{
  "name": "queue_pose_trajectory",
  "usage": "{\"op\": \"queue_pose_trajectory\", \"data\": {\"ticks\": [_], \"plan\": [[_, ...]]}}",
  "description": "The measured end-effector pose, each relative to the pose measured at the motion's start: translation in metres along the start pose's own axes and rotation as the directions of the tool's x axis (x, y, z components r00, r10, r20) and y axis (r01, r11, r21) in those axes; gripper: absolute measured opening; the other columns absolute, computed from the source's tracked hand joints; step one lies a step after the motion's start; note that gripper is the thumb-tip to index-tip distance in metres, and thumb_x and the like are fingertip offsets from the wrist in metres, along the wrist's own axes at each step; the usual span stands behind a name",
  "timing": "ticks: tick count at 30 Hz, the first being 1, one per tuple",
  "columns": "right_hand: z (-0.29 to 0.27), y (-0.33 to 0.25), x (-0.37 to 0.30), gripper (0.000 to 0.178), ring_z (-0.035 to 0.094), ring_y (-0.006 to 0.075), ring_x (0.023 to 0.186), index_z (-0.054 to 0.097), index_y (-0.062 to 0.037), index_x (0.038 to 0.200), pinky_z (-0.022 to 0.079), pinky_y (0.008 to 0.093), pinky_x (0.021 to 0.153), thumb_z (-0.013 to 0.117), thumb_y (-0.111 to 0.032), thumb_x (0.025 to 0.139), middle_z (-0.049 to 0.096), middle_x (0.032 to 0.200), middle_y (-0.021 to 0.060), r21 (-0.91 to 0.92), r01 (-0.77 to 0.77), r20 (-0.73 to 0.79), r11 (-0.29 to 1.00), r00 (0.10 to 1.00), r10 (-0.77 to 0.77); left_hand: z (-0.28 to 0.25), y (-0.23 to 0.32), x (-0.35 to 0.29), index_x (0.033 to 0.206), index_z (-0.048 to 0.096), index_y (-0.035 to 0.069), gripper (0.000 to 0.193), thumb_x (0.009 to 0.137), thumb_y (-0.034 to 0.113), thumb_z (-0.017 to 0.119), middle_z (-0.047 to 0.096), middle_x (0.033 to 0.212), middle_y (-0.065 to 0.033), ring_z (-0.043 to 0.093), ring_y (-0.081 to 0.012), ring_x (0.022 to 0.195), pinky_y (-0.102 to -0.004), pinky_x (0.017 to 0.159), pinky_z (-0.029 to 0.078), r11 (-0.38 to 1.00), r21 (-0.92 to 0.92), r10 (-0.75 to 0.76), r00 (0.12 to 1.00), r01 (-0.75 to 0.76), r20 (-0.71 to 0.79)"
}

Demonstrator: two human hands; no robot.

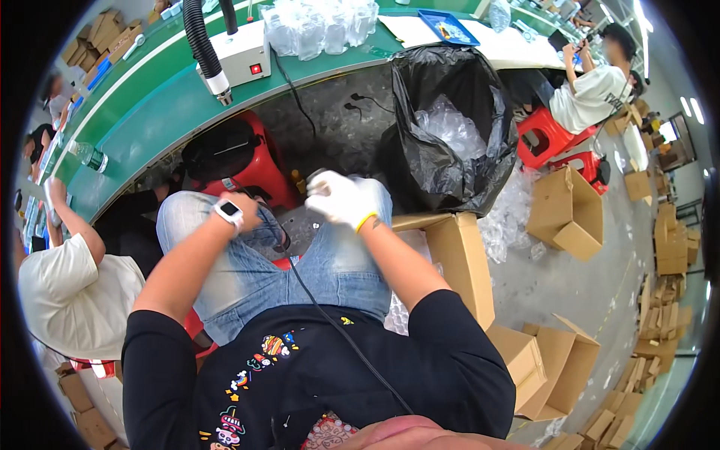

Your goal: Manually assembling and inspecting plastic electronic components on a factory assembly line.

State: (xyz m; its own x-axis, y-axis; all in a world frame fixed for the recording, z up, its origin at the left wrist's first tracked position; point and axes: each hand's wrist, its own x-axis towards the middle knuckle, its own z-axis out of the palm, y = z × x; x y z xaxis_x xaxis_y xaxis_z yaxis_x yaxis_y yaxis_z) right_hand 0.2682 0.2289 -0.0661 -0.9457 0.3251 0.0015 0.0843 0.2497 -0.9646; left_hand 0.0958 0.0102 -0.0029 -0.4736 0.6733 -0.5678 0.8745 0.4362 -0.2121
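Note:
My bare left hand (244,211), with a white watch (229,212) on its wrist, is over my left thigh. Its fingers look curled; whatever they hold is hidden or too dark to make out. Over my right knee is my right hand (336,196) in a white glove, fingers bent inward and slightly blurred, and I cannot make out anything in it. The two hands are apart. A thin black cable (330,318) runs from near my left hand down across my shirt. Beyond my knees stands a red stool (271,169) with a black bag (221,150) on it.
A green bench (142,142) curves ahead, carrying a white box-shaped device (244,64), clear plastic pieces (322,26) and a blue tray (448,30). A black bin bag (409,150) stands right of my knees, beside open cartons (469,262). Co-workers sit left and far right.

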Motion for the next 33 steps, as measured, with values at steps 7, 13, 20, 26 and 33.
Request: {"op": "queue_pose_trajectory", "data": {"ticks": [7,13,20,26,33], "plan": [[0.068,-0.069,-0.012,0.052,0.075,0.0314,0.096,0.071,-0.0137,0.121,0.06,0.0407,0.087,0.084,-0.033,0.074,0.075,0.106,0.0117,-0.173,0.567,0.31,0.805,0.807,-0.502,0.059,0.062,0.032,0.119,0.074,0.014,0.036,0.097,0.037,0.058,0.072,0.125,-0.0158,0.064,-0.0301,0.126,-0.0468,0.103,0.051,0.954,0.17,0.27,0.955,-0.249,-0.118],[0.085,-0.082,-0.018,0.051,0.074,0.0322,0.093,0.072,-0.016,0.119,0.06,0.0412,0.083,0.084,-0.031,0.072,0.075,0.105,0.0095,-0.363,0.575,0.324,0.733,0.815,-0.48,0.11,0.038,0.056,0.12,0.072,0.016,0.035,0.097,0.038,0.059,0.07,0.128,-0.0123,0.061,-0.0281,0.128,-0.0455,0.105,0.048,0.919,0.142,0.394,0.851,-0.368,-0.347],[0.08,-0.111,0.013,0.04,0.074,0.0323,0.086,0.074,-0.0184,0.11,0.059,0.0434,0.073,0.08,-0.032,0.073,0.075,0.095,0.0094,-0.403,0.627,0.326,0.667,0.779,-0.535,0.136,0.012,0.116,0.121,0.069,0.018,0.033,0.097,0.038,0.06,0.068,0.131,-0.0083,0.058,-0.0258,0.129,-0.0441,0.108,0.044,0.839,0.17,0.509,0.634,-0.517,-0.582],[0.084,-0.117,0.036,0.043,0.073,0.0319,0.089,0.074,-0.0145,0.11,0.059,0.0419,0.076,0.085,-0.029,0.071,0.075,0.098,0.0086,-0.424,0.665,0.163,0.615,0.724,-0.67,0.07,-0.014,0.119,0.122,0.068,0.018,0.035,0.092,0.038,0.066,0.067,0.129,-0.0059,0.058,-0.0246,0.126,-0.0424,0.106,0.043,0.804,0.147,0.512,0.545,-0.576,-0.664],[-0.006,-0.04,0.06,0.032,0.075,0.0261,0.088,0.072,-0.0088,0.108,0.06,0.0364,0.081,0.084,-0.023,0.083,0.076,0.099,0.0125,-0.479,0.218,-0.166,0.85,0.929,-0.331,-0.026,-0.069,0.026,0.121,0.071,0.015,0.045,0.084,0.039,0.076,0.069,0.118,-0.0046,0.061,-0.025,0.116,-0.0413,0.096,0.045,0.961,-0.143,0.107,0.793,-0.238,-0.6]]}}
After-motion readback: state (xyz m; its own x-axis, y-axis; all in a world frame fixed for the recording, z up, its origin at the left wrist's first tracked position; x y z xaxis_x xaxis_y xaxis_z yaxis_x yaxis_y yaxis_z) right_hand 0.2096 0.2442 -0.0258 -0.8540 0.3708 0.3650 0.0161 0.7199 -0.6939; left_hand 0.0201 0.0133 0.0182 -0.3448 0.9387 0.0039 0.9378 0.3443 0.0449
